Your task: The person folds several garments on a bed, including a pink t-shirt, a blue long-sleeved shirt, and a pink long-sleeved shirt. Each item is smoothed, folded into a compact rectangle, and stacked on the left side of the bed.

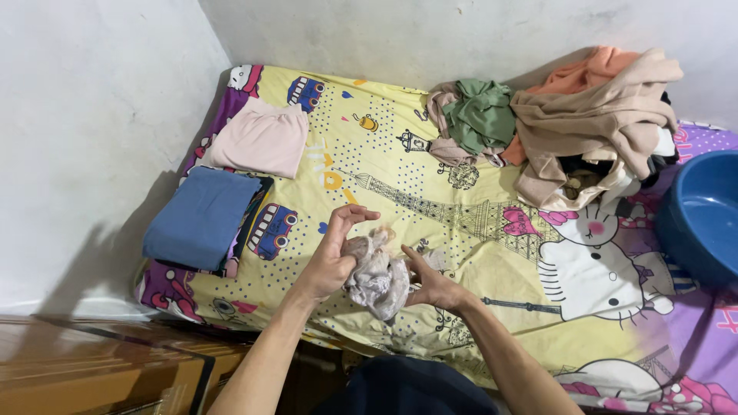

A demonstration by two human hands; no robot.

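Though partly hidden, crumpled cloth (pixel 378 278) between hands (pixel 384 269)

Both bare forearms reach forward from bottom edge, converging toward centre. Left hand (pixel 332 257) raised, palm facing right, fingers (pixel 352 217) loosely curled and spread, thumb up. Right hand (pixel 432 283) lower, palm turned left, fingers (pixel 409 257) bent inward, pinching. Hands close together, wrists slightly flexed.

Cartoon-print bed sheet (pixel 400 154) with pink folded cloth (pixel 261 140), blue folded cloth (pixel 201 217), clothes heap (pixel 569 115), blue basin (pixel 703 219)
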